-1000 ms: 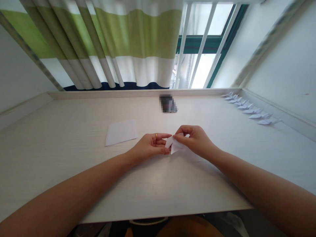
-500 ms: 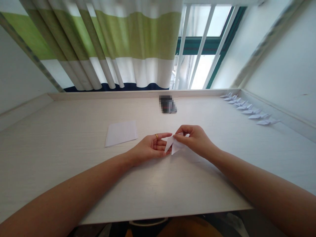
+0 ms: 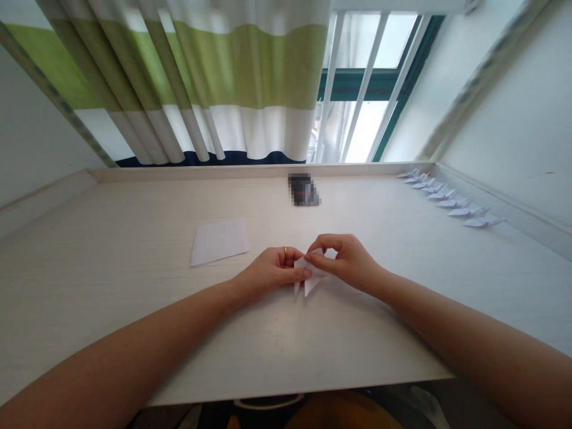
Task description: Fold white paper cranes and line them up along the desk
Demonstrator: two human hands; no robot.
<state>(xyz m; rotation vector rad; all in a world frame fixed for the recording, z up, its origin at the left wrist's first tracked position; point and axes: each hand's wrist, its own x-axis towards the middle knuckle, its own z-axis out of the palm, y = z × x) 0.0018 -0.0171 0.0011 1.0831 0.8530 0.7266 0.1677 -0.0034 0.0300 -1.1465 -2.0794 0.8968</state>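
Note:
A small piece of folded white paper (image 3: 314, 279) is held between my two hands, just above the table's middle. My left hand (image 3: 286, 267), with a gold ring on one finger, is closed on its left side, the thumb lying across the front. My right hand (image 3: 338, 255) pinches the upper part between thumb and fingertips. Two pointed flaps hang down below my left thumb. The fingers cover part of the folds, so the whole shape does not show.
A stack of white paper sheets (image 3: 220, 243) lies left of my hands. Beyond them is a dark, pixelated object (image 3: 304, 190). Several folded paper cranes (image 3: 460, 208) stand in a row along the right wall. The white table (image 3: 134, 238) has a raised back edge beneath a curtain (image 3: 250, 71).
My left thumb and fingers have closed on the folded paper, where they were spread before. The paper and my right hand have shifted slightly left and toward me.

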